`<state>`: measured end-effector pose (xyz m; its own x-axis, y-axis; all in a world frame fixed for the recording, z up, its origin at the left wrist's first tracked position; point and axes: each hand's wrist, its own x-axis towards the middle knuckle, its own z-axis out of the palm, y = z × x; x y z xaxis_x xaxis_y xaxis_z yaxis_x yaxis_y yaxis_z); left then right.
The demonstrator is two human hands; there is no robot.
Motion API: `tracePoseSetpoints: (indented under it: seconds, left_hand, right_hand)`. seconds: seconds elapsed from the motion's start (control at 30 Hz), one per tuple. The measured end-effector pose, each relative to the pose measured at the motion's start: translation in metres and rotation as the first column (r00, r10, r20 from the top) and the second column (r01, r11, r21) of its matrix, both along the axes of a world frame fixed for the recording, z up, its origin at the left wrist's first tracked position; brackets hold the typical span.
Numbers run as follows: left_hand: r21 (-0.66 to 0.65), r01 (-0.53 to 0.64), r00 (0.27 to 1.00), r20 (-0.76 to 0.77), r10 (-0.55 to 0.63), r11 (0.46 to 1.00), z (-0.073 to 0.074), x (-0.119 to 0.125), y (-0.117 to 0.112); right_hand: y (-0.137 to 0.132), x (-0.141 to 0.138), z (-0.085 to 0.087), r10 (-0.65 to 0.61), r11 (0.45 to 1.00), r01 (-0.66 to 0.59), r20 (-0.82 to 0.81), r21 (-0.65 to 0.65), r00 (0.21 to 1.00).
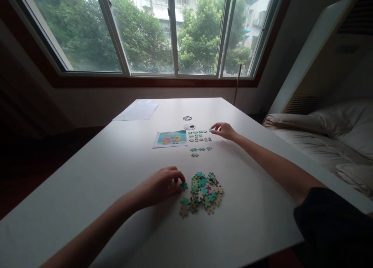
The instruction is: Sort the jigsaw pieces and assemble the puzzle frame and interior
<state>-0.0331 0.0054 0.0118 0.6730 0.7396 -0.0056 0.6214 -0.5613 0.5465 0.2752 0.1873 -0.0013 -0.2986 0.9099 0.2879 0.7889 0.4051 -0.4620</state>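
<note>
A heap of several loose jigsaw pieces (204,192), mostly teal with some beige backs, lies on the white table (116,170) in front of me. My left hand (161,186) rests at the heap's left edge, fingers curled and pinching a teal piece (183,186). My right hand (223,130) reaches far forward, its fingertips pinched on a small teal piece at the right end of the sorted rows of pieces (199,136). A colourful reference picture (171,138) lies left of those rows.
Two small round objects (189,122) sit beyond the rows. A sheet of paper (136,111) lies at the table's far left. A bed with pale bedding (329,139) stands to the right, a wide window behind the table.
</note>
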Motion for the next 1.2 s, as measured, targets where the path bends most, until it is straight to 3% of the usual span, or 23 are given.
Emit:
tracePoseSetpoints:
  seconds: [0.23, 0.7, 0.97, 1.2]
  left_hand:
    - [0.014, -0.003, 1.0, -0.01, 0.003, 1.0, -0.007, -0.006, 0.004]
    - [0.008, -0.001, 1.0, -0.009, 0.002, 1.0, -0.006, -0.003, 0.003]
    - [-0.025, 0.007, 1.0, 0.015, -0.007, 1.0, -0.005, -0.003, 0.002]
    - [-0.037, 0.014, 0.999, -0.032, -0.016, 0.999, 0.001, 0.001, -0.003]
  right_hand:
    - [0.039, -0.002, -0.02, -0.055, 0.992, 0.06, 0.049, -0.108, 0.997]
    - [0.045, 0.001, -0.02, -0.068, 0.981, 0.081, 0.076, -0.176, 0.995]
    - [0.001, -0.001, -0.012, 0.007, 0.994, -0.002, 0.043, -0.108, 0.999]
    - [-0.076, -0.02, -0.005, 0.292, 0.955, -0.295, -0.09, -0.028, 0.952]
